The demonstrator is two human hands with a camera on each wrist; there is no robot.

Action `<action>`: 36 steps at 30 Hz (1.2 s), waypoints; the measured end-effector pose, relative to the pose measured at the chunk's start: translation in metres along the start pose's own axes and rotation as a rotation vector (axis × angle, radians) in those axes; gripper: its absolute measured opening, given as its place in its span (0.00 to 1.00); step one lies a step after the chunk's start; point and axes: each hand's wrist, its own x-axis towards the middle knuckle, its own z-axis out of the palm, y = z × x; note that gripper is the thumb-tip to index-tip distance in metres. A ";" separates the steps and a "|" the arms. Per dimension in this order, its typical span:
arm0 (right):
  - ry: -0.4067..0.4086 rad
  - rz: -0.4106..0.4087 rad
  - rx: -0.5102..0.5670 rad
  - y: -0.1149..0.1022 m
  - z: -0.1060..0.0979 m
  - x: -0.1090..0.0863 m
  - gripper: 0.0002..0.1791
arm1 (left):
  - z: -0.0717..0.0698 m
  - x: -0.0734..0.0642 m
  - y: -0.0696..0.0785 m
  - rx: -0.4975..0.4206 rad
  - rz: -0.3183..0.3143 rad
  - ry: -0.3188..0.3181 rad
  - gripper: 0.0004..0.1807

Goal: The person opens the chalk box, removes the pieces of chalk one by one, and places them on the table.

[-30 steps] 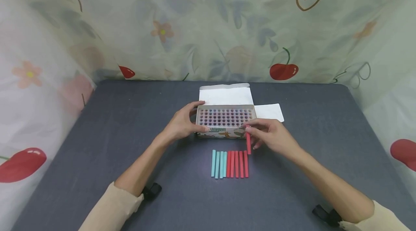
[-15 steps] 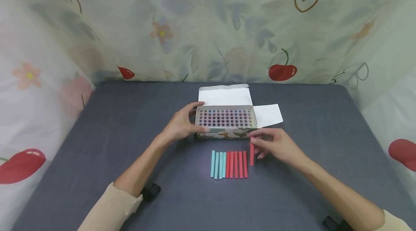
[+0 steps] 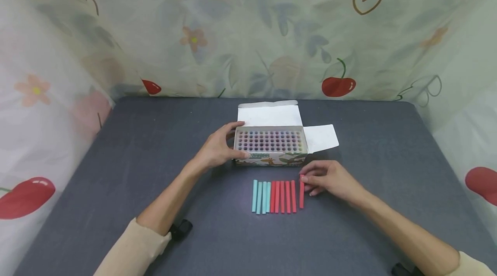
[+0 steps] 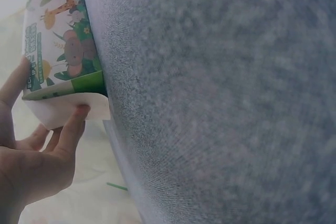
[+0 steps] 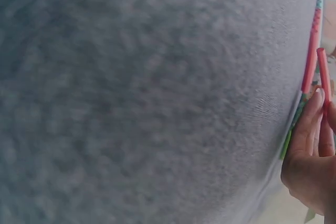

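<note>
My left hand (image 3: 215,148) grips the left end of an open cardboard chalk box (image 3: 285,159), thumb on its front wall and fingers behind. In the left wrist view the box (image 4: 58,40) shows printed animals. Between thumb and fingers, my right hand (image 3: 331,180) pinches a red chalk stick (image 3: 301,200) at its far end. This stick is beside the right end of a row on the table: several teal chalk sticks (image 3: 259,198), then several red chalk sticks (image 3: 282,198). From the right wrist, the pinched chalk (image 5: 323,72) appears raised off the tabletop.
Inside the box a grid of round holes (image 3: 269,140) shows. Its white lid (image 3: 269,115) lies folded back and a side flap (image 3: 321,138) sticks out to the right. A grey cloth covers the table (image 3: 174,116); a printed curtain (image 3: 248,51) hangs behind.
My right hand has brought the red chalk stick from the box's front right corner down toward the near side, beside the row. The left hand keeps its grip on the box.
</note>
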 end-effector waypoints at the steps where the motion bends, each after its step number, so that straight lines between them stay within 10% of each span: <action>1: -0.006 0.000 0.004 0.001 0.000 0.001 0.20 | 0.000 0.000 0.000 0.000 0.000 0.000 0.50; 36: 0.020 0.025 -0.047 0.010 0.006 0.005 0.15 | -0.005 0.003 -0.002 0.091 0.107 -0.036 0.50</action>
